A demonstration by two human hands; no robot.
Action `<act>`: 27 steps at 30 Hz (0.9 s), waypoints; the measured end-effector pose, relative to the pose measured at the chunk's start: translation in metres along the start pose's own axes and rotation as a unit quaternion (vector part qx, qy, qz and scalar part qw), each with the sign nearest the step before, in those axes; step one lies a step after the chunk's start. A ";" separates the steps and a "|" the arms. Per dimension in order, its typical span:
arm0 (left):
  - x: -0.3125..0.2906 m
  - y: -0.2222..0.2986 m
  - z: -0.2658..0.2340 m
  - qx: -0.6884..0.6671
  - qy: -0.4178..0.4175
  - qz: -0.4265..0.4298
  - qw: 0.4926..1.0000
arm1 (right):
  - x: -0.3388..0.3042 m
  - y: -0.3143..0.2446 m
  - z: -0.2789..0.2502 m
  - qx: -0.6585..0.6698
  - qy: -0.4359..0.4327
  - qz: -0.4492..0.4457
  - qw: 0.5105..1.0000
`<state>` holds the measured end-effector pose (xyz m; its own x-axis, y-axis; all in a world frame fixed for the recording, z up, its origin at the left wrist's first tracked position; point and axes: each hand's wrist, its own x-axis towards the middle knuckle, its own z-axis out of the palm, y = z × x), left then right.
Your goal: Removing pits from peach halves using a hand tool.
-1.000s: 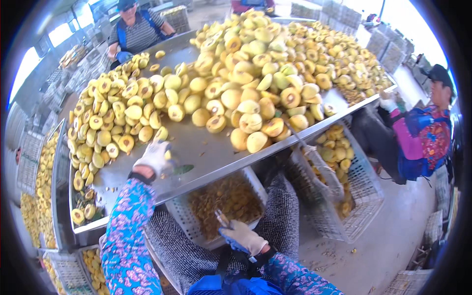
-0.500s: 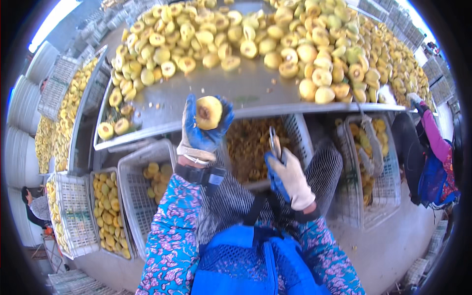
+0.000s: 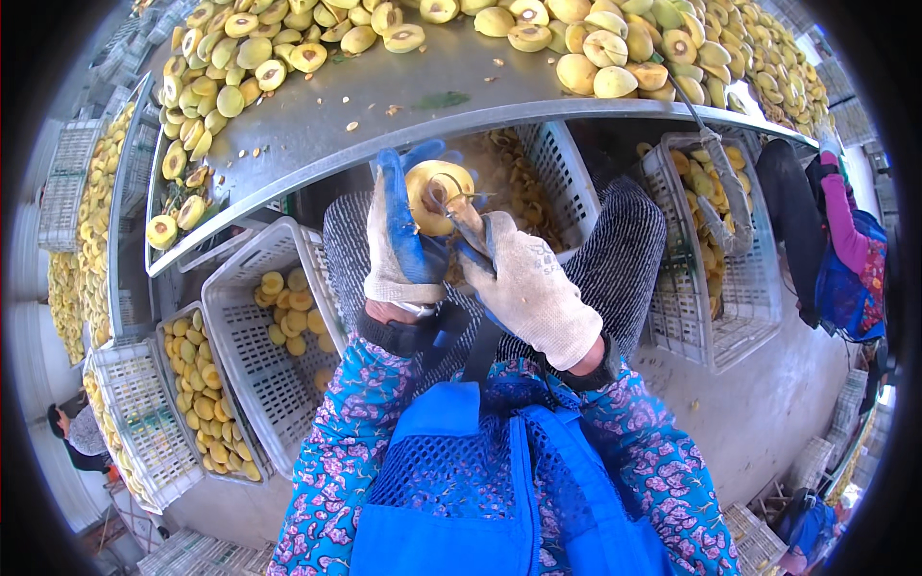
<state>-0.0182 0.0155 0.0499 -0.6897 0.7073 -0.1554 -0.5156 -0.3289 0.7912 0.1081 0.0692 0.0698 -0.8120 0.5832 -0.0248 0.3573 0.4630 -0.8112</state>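
Left fingers [image 3: 397, 202] cup a fruit half [image 3: 424, 211], right fingers [image 3: 500, 233] grip a curved tool [image 3: 469, 221] before the desk [image 3: 317, 110]; unfinished, I judge: more halves [image 3: 615, 48] heaped atop it.

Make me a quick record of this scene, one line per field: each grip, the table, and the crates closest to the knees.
Left grip: gloved, holding a cut fruit
Right grip: gloved, holding a small tool, its tip at the fruit
Table: metal, yellow fruit pieces heaped on it, green leaf near its front edge
Crate between knees: partly hidden, brownish-yellow pieces inside
Left crate: white, partly filled with yellow fruit
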 end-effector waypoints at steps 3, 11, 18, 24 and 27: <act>-0.003 0.000 0.003 -0.013 0.014 -0.040 0.999 | -0.003 -0.001 -0.002 -0.005 -0.012 0.007 1.000; 0.007 -0.010 -0.007 -0.045 0.080 -0.072 0.993 | -0.015 0.005 0.005 -0.028 -0.088 0.053 0.994; 0.006 -0.005 -0.007 0.206 0.028 -0.130 0.970 | -0.013 0.026 -0.001 0.270 -0.229 0.188 0.916; 0.006 -0.025 -0.026 -0.048 0.031 -0.137 0.989 | -0.010 0.019 -0.003 0.558 -0.244 0.302 0.733; -0.001 -0.032 -0.030 -0.002 0.075 -0.084 0.994 | -0.015 0.030 0.017 0.463 -0.236 0.274 0.809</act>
<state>-0.0168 0.0067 0.0071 -0.6623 0.6507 -0.3714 -0.6311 -0.2172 0.7447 0.1231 0.0633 0.0356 -0.8124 0.1100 -0.5726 0.4022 -0.6053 -0.6869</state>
